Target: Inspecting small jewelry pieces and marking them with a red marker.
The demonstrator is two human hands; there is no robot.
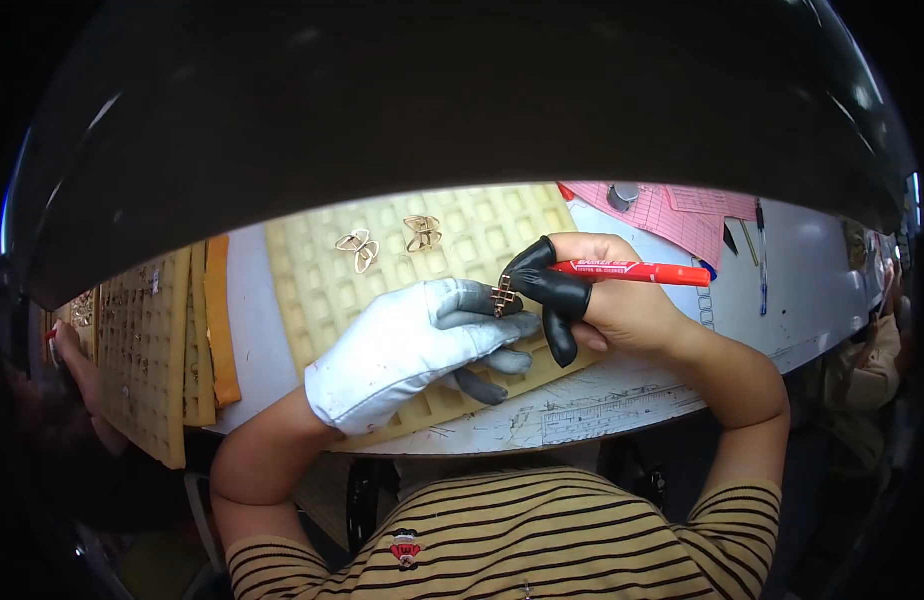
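Note:
My left hand (424, 341), in a white glove with grey-stained fingers, holds a small gold-coloured metal openwork piece (503, 295) at its fingertips. Black finger cots cover some fingers of my right hand (582, 300), which grips a red marker pen (634, 271). The marker's rear end points right; its tip is hidden behind the black-covered fingers, close to the metal piece. Beneath both hands lies a pale yellow tray (304, 255) with rows of square pockets. On it, beyond my left hand, rest two butterfly-shaped metal pieces, one on the left (359, 249) and another on the right (423, 233).
More pocketed trays (143, 352) holding small pieces stand at the left, beside an orange strip (222, 322). Pink printed forms (642, 206) lie far right under a metal cylinder (623, 196), near a pen (762, 255). A ruler (619, 416) lies along the table's front edge. Other people's arms (79, 360) show at the sides.

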